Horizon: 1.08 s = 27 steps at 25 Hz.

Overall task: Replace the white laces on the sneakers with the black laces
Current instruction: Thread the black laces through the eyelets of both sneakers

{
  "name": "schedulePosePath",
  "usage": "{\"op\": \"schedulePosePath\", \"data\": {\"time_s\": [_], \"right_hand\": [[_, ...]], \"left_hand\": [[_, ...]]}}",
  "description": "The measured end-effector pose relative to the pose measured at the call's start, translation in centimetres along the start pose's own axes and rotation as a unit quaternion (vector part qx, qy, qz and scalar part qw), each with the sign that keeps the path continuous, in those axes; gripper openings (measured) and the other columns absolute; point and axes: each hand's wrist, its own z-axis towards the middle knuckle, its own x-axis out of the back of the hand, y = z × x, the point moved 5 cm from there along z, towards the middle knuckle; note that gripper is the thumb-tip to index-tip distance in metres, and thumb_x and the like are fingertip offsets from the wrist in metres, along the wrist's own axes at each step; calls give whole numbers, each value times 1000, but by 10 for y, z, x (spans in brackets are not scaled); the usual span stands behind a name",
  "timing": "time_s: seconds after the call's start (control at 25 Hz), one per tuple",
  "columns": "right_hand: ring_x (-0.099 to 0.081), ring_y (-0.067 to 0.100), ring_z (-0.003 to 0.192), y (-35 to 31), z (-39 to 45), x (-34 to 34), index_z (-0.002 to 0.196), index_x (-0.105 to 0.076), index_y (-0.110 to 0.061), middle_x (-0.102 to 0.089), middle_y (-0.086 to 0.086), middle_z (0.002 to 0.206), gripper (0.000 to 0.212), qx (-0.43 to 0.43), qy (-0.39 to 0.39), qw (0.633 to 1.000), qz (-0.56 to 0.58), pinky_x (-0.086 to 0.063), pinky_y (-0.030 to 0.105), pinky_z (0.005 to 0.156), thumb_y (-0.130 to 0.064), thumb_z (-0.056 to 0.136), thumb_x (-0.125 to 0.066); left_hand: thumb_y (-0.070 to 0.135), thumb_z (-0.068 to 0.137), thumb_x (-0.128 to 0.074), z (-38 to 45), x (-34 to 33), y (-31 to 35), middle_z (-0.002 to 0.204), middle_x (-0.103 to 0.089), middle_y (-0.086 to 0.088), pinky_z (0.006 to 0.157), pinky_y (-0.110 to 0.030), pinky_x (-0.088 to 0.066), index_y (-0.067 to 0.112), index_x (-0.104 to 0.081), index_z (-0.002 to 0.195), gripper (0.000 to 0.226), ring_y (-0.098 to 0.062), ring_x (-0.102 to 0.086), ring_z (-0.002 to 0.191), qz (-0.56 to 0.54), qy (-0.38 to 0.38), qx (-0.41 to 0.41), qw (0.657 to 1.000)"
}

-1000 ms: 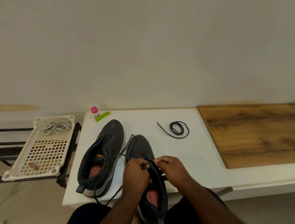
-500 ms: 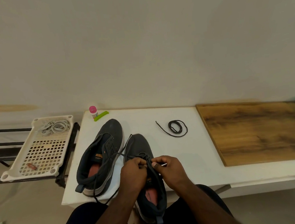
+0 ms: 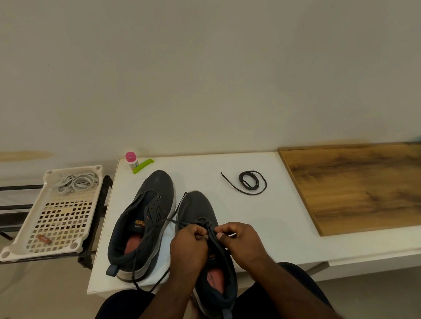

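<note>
Two dark grey sneakers lie on the white table (image 3: 273, 220). The left sneaker (image 3: 143, 223) has no lace in its eyelets. The right sneaker (image 3: 206, 238) overhangs the table's front edge above my lap. A black lace (image 3: 157, 227) is partly threaded in it, and its loose length trails over the left sneaker and off the table edge. My left hand (image 3: 187, 246) and my right hand (image 3: 239, 240) both pinch this lace at the right sneaker's eyelets. A second black lace (image 3: 251, 182) lies coiled on the table behind. The white laces (image 3: 75, 182) lie in a heap on the cream tray.
A cream perforated tray (image 3: 57, 223) rests on a black rack left of the table, with a small brown item in it. A pink-capped bottle (image 3: 131, 160) and a green clip (image 3: 142, 162) stand at the table's back left. A wooden board (image 3: 374, 185) covers the right side.
My hands have shifted slightly on the lace at the right sneaker's eyelets. Nothing else has moved.
</note>
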Motion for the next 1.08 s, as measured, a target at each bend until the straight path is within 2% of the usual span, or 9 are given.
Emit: {"op": "schedulePosePath", "data": {"time_s": [0.2, 0.36, 0.6, 0.76, 0.88, 1.08], "right_hand": [[-70, 6, 85, -1, 2, 1, 86, -74, -38, -74, -13, 88, 23, -6, -11, 1000, 2, -60, 34, 82, -17, 92, -67], [-69, 5, 85, 0, 3, 1, 88, -75, -38, -73, -16, 88, 21, 5, -13, 1000, 6, -60, 34, 82, -18, 91, -67], [-70, 8, 84, 3, 8, 1, 92, -75, -33, -73, -10, 88, 17, 0, -23, 1000, -8, -61, 36, 82, -19, 92, -67], [-69, 10, 87, 4, 11, -1, 95, -75, -30, -72, -11, 89, 12, -3, -23, 999, -25, -60, 39, 84, -21, 90, -69], [-69, 11, 88, 4, 11, 0, 97, -74, -31, -72, -11, 91, 14, -4, -31, 999, -24, -60, 39, 84, -21, 92, -68], [-68, 10, 88, 0, 10, 2, 101, -75, -29, -70, -14, 91, 14, 1, -27, 999, -27, -60, 37, 85, -21, 94, -66]], "left_hand": [[6, 86, -62, 1, -1, -3, 72, -67, 8, 62, -18, -43, 24, -67, 75, 23, -5, -61, 71, -23, -8, 8, 1000], [7, 86, -63, 1, -1, -6, 71, -69, 5, 72, -32, -54, 23, -69, 75, 21, -12, -65, 72, -51, -12, 31, 998], [5, 83, -62, 1, -7, -8, 74, -71, 7, 78, -39, -58, 25, -72, 76, 24, -14, -67, 76, -77, -18, 55, 995], [4, 83, -60, 4, -9, -11, 77, -71, 7, 78, -37, -57, 25, -73, 82, 24, -13, -67, 78, -71, -16, 54, 996], [6, 85, -60, 4, -8, -9, 78, -69, 9, 71, -25, -50, 25, -72, 85, 22, -8, -64, 78, -52, -16, 45, 998], [8, 85, -63, 3, -6, -9, 74, -69, 10, 64, -20, -45, 26, -71, 80, 20, -5, -63, 73, -52, -9, 35, 998]]}}
